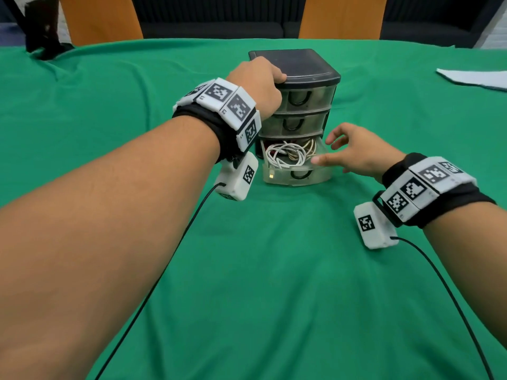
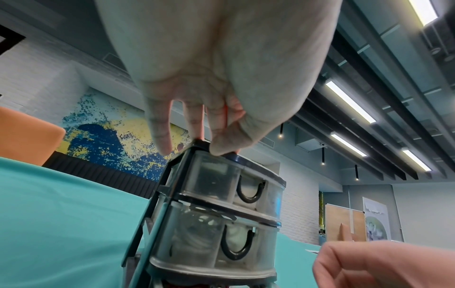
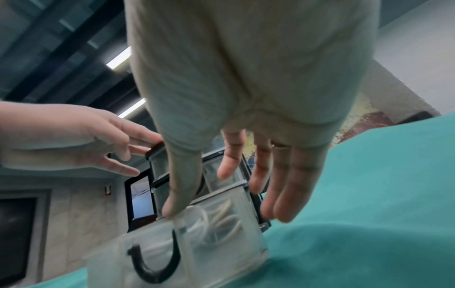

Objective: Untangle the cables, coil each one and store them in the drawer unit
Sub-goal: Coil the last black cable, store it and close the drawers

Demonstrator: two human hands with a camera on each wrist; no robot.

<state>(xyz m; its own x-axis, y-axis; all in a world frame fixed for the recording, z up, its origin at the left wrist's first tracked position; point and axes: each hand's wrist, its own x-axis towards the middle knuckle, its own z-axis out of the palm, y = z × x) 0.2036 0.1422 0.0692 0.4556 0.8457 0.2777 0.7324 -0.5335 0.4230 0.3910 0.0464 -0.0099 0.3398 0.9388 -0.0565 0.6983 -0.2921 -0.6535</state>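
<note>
So the left hand (image 1: 256,83) was parked on the top front corner of the little three-drawer unit (image 1: 295,78), thumb over the dark lid and fingers running down the left side. My guess is it was there just to stop the thing sliding on the green tablecloth (image 1: 247,270) while the drawer got worked. The bottom drawer (image 1: 295,175) was pulled out toward the person, with the white coiled cables (image 1: 288,154) sitting inside it, a USB plug poking at the front left corner.

The right hand (image 1: 354,153) was just beside the drawer's right side, fingers spread and loose, gripping nothing. From the right wrist view the thumb tip looked like it touched the drawer's top edge, probably about to push it shut, or it had just dropped a coil in. Can't say which.

Hard to make out: how many cables were in that pile, since they overlap. The two upper drawers were closed and cloudy, so their contents were anyone's guess. Right wrist view was blurry too. A bit of white paper (image 1: 474,78) was cut off at the right edge.
</note>
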